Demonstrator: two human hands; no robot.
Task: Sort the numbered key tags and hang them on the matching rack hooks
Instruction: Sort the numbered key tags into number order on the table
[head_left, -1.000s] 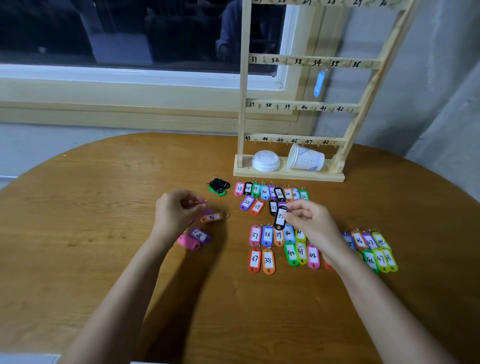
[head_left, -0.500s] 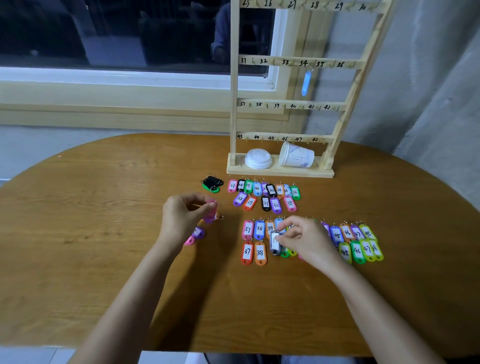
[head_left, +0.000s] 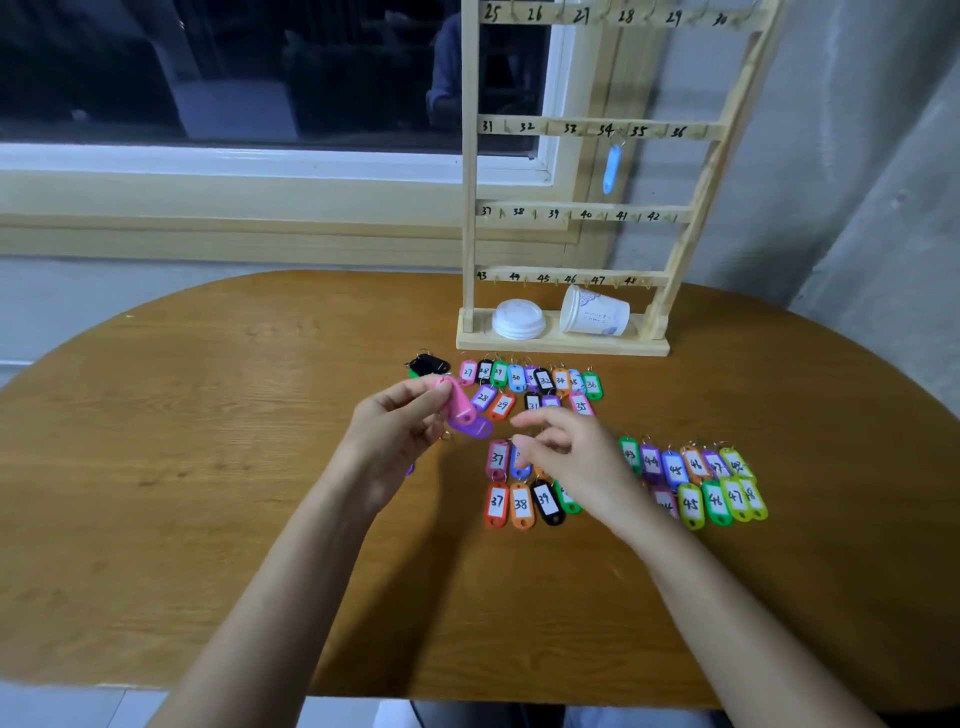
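My left hand (head_left: 395, 426) holds a pink key tag (head_left: 457, 402) and a purple key tag (head_left: 474, 427) above the table, blank backs up. My right hand (head_left: 571, 457) hovers over the rows of sorted tags with loosely curled fingers, holding nothing. Below it lies the black tag 39 (head_left: 545, 501), beside the orange tag 38 (head_left: 521, 504) and the red tag 37 (head_left: 497, 503). More tags sit in rows numbered 27 to 36 (head_left: 535, 379) and 43 to 48 (head_left: 696, 467). The wooden rack (head_left: 470, 218) stands behind, with a blue tag (head_left: 612, 167) hanging near hook 34.
On the rack's base lie a white lid (head_left: 518, 318) and a tipped paper cup (head_left: 597, 314). Black and green tags (head_left: 427, 365) lie left of the top row. The round wooden table (head_left: 208, 467) reaches a window sill and a grey wall.
My right hand has let go of the black tag 39, which now lies in the lower row, and has lifted. My left hand has raised the pink and purple tags.
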